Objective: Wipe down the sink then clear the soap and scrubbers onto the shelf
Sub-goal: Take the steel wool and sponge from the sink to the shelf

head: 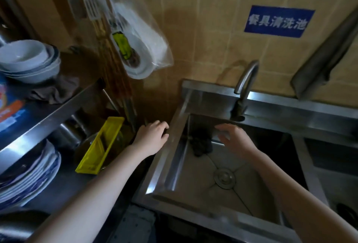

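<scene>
A dark scrubby wad [200, 144] is found bunched in the far left corner of the steel sink [174, 165], below the faucet [246, 80]; cloth or scrubber can't be told tbh. The right hand [234, 138] is held over the basin with fingers spread, just to the right of the wad, not gripping it. The left hand [151, 138] is parked by the sink's left rim, fingers loosely bent, nothing seen in it. The shelf [58, 111] is set off to the left.
</scene>
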Action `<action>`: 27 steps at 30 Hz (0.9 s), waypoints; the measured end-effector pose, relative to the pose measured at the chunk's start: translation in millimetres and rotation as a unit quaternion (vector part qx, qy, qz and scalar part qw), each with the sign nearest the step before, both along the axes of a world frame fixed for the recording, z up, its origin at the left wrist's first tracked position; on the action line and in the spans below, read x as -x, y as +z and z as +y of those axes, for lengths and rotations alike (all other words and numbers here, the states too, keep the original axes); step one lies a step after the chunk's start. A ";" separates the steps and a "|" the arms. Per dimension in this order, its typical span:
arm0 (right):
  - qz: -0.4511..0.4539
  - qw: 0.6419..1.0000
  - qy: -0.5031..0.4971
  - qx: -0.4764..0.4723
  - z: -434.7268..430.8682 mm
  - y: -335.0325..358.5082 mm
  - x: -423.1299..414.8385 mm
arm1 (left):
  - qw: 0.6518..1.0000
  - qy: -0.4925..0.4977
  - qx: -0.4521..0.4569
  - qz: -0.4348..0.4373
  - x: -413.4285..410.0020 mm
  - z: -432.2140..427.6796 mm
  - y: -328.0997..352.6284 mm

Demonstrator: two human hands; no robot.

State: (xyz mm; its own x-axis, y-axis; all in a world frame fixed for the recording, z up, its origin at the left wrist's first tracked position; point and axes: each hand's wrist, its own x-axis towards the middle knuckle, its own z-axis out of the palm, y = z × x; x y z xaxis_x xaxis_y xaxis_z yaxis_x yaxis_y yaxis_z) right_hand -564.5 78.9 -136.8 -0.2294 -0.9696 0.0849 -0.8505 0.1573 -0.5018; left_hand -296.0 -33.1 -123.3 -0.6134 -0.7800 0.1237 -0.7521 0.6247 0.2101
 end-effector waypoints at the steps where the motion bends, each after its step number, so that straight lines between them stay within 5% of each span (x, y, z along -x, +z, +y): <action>1: -0.003 1.000 -0.006 -0.009 3.3 -5.8 7.3 | 1.000 -0.006 -0.008 -0.002 9.2 -1.1 -6.7; 27: -0.113 0.969 -0.109 -0.190 -12.2 -202.2 150.3 | 0.965 -0.042 -0.235 -0.107 214.8 -67.3 -220.8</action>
